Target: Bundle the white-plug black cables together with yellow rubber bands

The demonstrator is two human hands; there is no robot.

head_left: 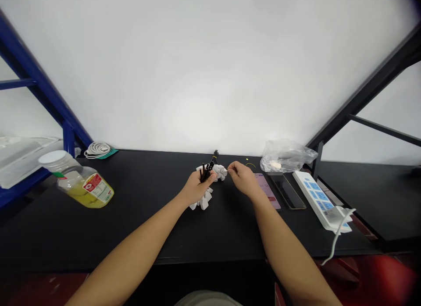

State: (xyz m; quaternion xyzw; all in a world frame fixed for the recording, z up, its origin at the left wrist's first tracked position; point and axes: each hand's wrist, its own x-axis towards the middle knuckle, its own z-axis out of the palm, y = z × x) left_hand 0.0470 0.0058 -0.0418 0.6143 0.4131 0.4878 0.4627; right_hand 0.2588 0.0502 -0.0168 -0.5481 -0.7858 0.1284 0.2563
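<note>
My left hand (pixel 196 186) is closed around a bundle of black cables with white connectors (pixel 209 169) over the black table (pixel 138 218); more white connectors hang below the fist (pixel 203 204). My right hand (pixel 242 178) is just right of the bundle, its fingers pinched together at a white connector near the bundle's top. What the pinch holds is too small to make out.
A clear jar of yellow liquid (pixel 79 183) lies at the left. A coiled white cable (pixel 97 149) sits at the back left. On the right are a crumpled plastic bag (pixel 285 156), a pink card (pixel 267 190), a dark phone (pixel 289 192) and a white power strip (pixel 320 201).
</note>
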